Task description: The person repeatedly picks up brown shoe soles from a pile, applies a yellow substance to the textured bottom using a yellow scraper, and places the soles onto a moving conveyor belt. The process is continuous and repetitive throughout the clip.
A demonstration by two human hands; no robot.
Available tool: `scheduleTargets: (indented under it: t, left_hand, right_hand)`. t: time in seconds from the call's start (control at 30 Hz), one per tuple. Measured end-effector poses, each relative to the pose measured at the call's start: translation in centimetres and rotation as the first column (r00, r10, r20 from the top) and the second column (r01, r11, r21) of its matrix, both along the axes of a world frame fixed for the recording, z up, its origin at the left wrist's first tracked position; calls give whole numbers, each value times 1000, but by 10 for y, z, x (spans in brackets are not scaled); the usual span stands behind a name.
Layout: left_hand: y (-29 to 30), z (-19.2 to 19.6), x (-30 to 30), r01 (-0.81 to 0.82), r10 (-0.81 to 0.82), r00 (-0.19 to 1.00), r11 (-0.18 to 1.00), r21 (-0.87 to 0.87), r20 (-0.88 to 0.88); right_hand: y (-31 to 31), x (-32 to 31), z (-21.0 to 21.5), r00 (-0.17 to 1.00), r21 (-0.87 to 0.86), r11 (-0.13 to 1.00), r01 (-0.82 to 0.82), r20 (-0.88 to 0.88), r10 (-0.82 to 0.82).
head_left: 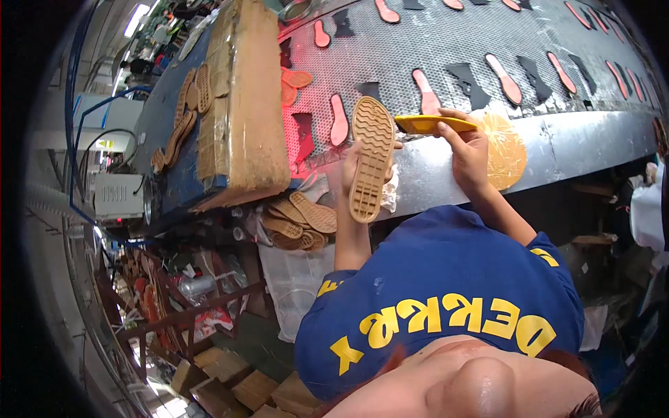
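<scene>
Near the centre of the frame we see the left hand [350,166] wrapped around a tan rubber shoe sole [369,159], held upright with its ribbed tread facing the camera; the fingers are mostly hidden behind the sole, with only a thumb tip showing at its right edge. Just to the right, the right hand [468,152] is closed on a flat yellow insole-shaped piece [435,124], pinched between thumb and fingers and held level, its left end just beside the top of the sole — whether the two touch we cannot tell.

Behind both hands, across the upper half of the frame, runs a grey mesh conveyor belt [446,49] carrying rows of pink insoles [509,83] and dark cut pieces [465,78], well apart from one another. A smooth metal ledge [578,143] borders the belt's near edge, and on it, just behind the right hand, lies a round amber translucent disc [505,150].

At upper left of the frame a large cardboard slab [244,104] rests on the belt's end, with more tan soles [188,111] scattered on the blue surface to its left. Below the slab, left of centre, a small heap of tan soles [300,221] lies piled — just beside the left forearm. The person's blue shirt with yellow lettering [446,299] fills the lower centre.
</scene>
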State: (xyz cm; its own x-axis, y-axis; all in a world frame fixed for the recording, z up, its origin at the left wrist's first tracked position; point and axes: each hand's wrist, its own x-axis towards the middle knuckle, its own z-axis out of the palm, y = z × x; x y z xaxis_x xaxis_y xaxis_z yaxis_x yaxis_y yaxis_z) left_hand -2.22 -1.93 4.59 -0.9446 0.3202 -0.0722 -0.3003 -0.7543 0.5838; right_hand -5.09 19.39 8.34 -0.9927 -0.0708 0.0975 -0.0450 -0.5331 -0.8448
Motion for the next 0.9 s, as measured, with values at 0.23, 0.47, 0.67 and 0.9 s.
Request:
scheduleTargets:
  t: [0.23,0.47,0.67,0.9]
  left_hand:
    - [14,22,13,112,-93,986,985,134,-141]
    - [13,26,27,197,-191,980,957,213,-48]
    - [18,17,23,-59,15,978,976,208,210]
    - [20,0,29,142,-132,990,893,428,-52]
  right_hand:
    - [-4,-3,8,829,268,909,319,-543,-131]
    - [-15,-15,0,760,477,810,341,-647,60]
    - [-18,10,-7,603,516,822,240,-743,290]
    - [-26,3,3,677,566,776,278,-689,260]
